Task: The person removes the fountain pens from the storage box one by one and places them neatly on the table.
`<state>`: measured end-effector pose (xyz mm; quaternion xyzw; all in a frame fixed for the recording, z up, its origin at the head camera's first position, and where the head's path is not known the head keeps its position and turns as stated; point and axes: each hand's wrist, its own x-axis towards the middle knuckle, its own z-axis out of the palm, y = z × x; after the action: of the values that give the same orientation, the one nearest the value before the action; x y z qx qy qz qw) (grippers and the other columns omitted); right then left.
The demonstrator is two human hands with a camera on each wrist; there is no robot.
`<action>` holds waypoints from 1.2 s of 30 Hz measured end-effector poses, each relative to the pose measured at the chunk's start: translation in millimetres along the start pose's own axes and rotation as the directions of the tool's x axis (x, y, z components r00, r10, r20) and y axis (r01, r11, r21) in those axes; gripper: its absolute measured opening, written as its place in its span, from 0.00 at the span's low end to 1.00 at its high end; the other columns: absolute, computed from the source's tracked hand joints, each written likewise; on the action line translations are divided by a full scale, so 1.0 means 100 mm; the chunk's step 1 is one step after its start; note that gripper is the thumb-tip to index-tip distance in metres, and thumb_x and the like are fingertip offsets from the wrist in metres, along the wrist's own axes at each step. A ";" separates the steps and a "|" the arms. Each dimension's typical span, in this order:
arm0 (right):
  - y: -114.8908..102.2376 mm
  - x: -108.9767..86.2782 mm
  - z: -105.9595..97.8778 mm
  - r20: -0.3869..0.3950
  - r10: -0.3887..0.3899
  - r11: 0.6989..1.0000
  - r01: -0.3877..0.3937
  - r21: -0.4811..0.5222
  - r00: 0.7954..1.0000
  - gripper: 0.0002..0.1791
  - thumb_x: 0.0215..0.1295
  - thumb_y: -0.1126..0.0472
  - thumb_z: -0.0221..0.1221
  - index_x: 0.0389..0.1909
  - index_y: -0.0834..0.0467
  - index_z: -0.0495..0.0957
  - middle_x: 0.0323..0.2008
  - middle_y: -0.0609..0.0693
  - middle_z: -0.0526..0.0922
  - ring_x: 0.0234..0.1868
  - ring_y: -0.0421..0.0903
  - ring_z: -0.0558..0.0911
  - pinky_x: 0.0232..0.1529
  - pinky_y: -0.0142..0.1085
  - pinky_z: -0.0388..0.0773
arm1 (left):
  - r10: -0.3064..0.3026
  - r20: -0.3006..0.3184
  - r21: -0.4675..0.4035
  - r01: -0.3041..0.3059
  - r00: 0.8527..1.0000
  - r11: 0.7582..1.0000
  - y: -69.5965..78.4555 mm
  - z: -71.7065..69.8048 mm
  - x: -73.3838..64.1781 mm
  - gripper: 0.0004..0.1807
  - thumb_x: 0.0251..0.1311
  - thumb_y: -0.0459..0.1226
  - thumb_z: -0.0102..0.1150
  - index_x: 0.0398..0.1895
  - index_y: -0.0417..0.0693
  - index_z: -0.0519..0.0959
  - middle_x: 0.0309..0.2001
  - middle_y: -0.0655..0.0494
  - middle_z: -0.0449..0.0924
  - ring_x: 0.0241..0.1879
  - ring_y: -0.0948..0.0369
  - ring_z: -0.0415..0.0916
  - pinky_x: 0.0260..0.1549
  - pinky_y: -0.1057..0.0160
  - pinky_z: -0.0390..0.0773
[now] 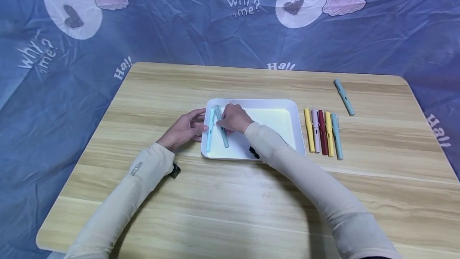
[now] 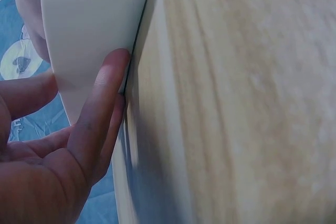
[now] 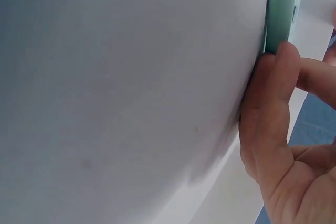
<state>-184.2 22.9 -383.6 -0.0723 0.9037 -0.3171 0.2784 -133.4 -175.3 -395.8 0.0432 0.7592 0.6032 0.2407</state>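
My right hand reaches into a white tray and pinches a light-blue capped pen between thumb and fingers. In the right wrist view, the fingertips are at the end of this pen, low over the tray floor. Another light-blue pen lies along the tray's left wall, its top close to the pinched one. My left hand rests at the tray's left side. In the left wrist view its straight fingers touch the outer wall, with the thumb at the rim.
Right of the tray, several capped pens stand in a row: a yellow pen, a lilac pen, a dark red pen, another yellow pen and a blue pen. A lone blue pen lies behind them on the wooden table.
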 end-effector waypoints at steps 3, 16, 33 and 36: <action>0.04 -0.02 -0.03 0.006 -0.026 0.999 0.025 0.036 1.000 0.10 0.71 0.59 0.66 0.36 0.63 0.84 0.25 0.53 0.86 0.23 0.42 0.85 0.28 0.31 0.85 | 0.002 0.002 -0.003 -0.002 1.000 1.000 0.00 0.00 0.00 0.39 0.74 0.27 0.56 0.83 0.39 0.51 0.74 0.34 0.62 0.68 0.39 0.69 0.47 0.55 0.89; 0.20 -0.25 -0.35 -0.051 -0.084 0.965 0.095 0.246 0.995 0.13 0.67 0.56 0.70 0.33 0.63 0.87 0.27 0.55 0.87 0.30 0.48 0.86 0.39 0.41 0.88 | -0.007 -0.002 -0.001 0.007 1.000 1.000 0.00 0.00 0.01 0.39 0.74 0.28 0.57 0.83 0.40 0.52 0.75 0.36 0.62 0.68 0.40 0.71 0.47 0.54 0.89; 0.64 -0.73 -0.88 -0.140 -0.060 0.864 0.121 0.489 0.988 0.19 0.67 0.54 0.71 0.47 0.66 0.83 0.39 0.53 0.89 0.40 0.49 0.87 0.52 0.47 0.87 | -0.011 -0.010 0.009 0.011 1.000 1.000 -0.01 -0.02 0.00 0.39 0.73 0.29 0.59 0.83 0.42 0.53 0.74 0.37 0.64 0.67 0.41 0.71 0.47 0.53 0.89; 0.79 -0.84 -0.96 -0.156 -0.048 0.867 0.119 0.485 0.987 0.22 0.68 0.52 0.70 0.49 0.66 0.82 0.39 0.52 0.89 0.42 0.50 0.87 0.51 0.44 0.88 | -0.011 -0.007 0.011 0.011 1.000 1.000 -0.01 -0.01 0.00 0.39 0.73 0.30 0.59 0.83 0.42 0.53 0.74 0.37 0.63 0.68 0.41 0.70 0.48 0.53 0.89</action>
<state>-162.8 162.2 -331.9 -0.0156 0.8064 -0.5526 0.2099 -133.8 -176.2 -396.4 0.0382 0.7634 0.5980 0.2410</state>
